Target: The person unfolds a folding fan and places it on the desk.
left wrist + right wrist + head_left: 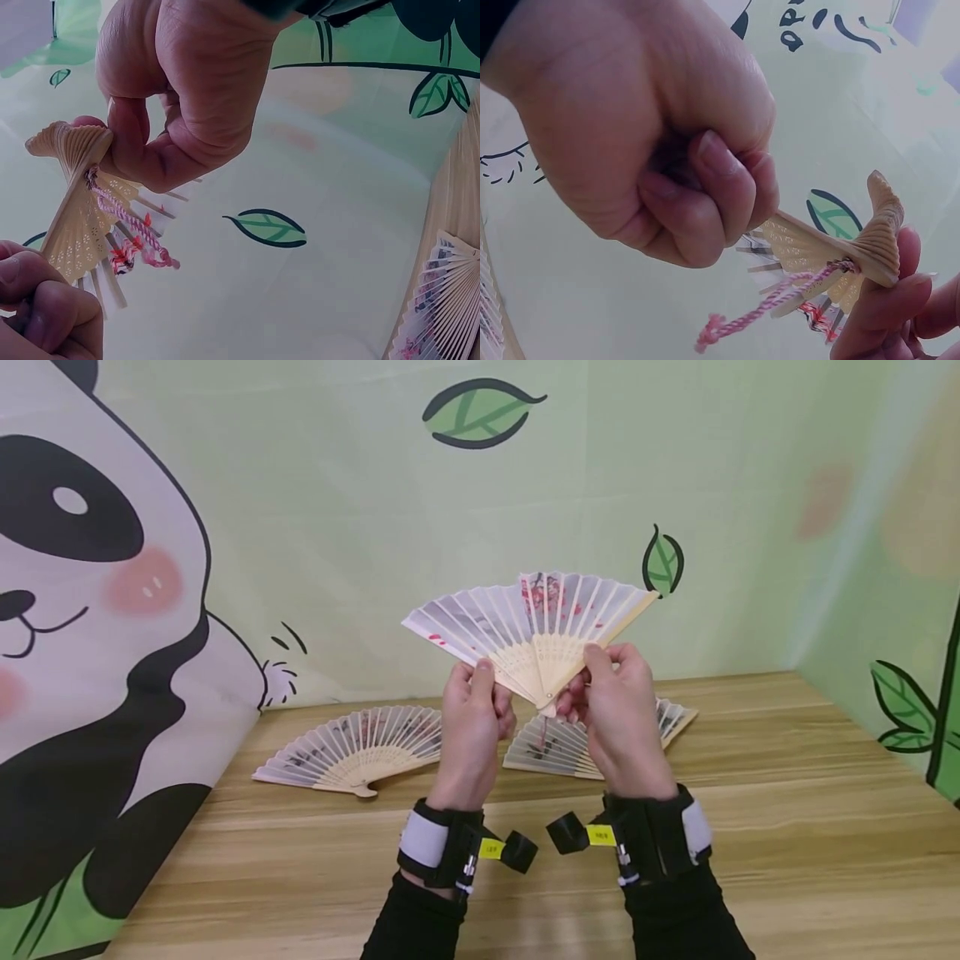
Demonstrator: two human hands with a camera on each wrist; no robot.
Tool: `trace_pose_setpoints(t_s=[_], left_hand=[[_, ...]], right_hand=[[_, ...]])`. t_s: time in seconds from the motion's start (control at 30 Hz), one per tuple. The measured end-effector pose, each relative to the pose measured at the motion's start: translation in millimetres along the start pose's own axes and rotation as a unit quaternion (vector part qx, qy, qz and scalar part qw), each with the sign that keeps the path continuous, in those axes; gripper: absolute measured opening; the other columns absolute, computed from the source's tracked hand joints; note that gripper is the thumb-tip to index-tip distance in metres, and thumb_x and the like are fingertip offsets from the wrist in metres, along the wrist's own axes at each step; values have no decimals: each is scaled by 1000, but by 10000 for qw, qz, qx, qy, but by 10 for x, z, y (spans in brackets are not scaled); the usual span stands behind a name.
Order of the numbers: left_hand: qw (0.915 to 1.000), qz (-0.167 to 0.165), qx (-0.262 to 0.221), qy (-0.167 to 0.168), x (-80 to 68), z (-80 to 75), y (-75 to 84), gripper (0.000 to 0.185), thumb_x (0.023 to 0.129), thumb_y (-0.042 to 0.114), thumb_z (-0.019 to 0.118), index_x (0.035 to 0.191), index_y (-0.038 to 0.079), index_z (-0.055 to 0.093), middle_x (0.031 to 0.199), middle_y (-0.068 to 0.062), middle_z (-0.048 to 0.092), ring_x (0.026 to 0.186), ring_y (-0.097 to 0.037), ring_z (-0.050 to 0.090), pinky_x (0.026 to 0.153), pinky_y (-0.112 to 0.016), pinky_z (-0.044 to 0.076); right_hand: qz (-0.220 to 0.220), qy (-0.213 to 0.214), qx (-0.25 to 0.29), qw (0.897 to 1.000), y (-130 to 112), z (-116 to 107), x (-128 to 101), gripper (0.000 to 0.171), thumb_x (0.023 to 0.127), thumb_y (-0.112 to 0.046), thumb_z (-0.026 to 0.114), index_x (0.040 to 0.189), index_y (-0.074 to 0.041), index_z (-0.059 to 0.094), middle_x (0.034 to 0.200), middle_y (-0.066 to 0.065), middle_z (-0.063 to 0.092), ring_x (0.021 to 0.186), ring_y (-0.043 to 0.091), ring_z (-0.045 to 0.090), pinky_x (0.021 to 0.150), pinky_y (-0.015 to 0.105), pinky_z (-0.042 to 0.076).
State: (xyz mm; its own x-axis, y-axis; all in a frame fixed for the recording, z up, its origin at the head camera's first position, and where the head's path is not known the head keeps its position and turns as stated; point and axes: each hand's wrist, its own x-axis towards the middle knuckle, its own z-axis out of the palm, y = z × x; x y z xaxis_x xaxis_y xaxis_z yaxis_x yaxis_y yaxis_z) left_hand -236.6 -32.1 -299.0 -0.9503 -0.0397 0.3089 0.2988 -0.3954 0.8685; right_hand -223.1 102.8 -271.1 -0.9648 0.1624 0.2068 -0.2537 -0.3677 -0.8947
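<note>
An unfolded folding fan (551,610) with pale, pierced bamboo ribs and a pink-flowered leaf is held up above the table in the head view. My left hand (472,722) pinches its left edge, thumb on the near side. At the right edge my right hand (622,718) grips the outer rib with curled fingers. In the left wrist view, a twisted pink cord (131,217) hangs from the fan's gathered end. The right wrist view shows my right hand (652,142) large, some fingertips tucked in, and my left hand (889,322) by the fan's narrow end.
Another spread fan (360,747) lies on the wooden table (300,877) at the left. A third spread fan (555,756) lies behind my right hand, partly hidden. Behind the table hangs a green backdrop (337,527) printed with leaves and a panda (165,652).
</note>
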Motion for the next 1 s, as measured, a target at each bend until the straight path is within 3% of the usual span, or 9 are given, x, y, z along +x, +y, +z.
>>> trace_pose_setpoints(t_s=[0.33, 0.63, 1.0], left_hand=[[9999, 10, -87, 60, -1, -3, 31, 16, 108, 23, 35, 101, 11, 43, 66, 0, 42, 49, -10, 33, 46, -21, 27], [9992, -26, -400, 92, 9, -39, 44, 22, 107, 26, 37, 91, 11, 39, 66, 0, 43, 48, -9, 33, 45, -20, 28], [9984, 27, -551, 130, 16, -54, 66, 20, 107, 22, 38, 90, 11, 38, 65, 0, 44, 46, -8, 35, 44, -19, 28]], right_hand=[[86, 108, 112, 9998, -30, -11, 6, 13, 105, -17, 42, 102, -6, 37, 80, 8, 46, 55, 15, 51, 51, 23, 47], [170, 206, 155, 9995, -21, -48, 29, 14, 103, -16, 47, 95, -5, 42, 75, 6, 47, 52, 15, 49, 49, 22, 44], [187, 139, 316, 9992, -20, -110, 42, 13, 101, -13, 46, 92, -4, 47, 72, 3, 47, 50, 14, 47, 46, 21, 41]])
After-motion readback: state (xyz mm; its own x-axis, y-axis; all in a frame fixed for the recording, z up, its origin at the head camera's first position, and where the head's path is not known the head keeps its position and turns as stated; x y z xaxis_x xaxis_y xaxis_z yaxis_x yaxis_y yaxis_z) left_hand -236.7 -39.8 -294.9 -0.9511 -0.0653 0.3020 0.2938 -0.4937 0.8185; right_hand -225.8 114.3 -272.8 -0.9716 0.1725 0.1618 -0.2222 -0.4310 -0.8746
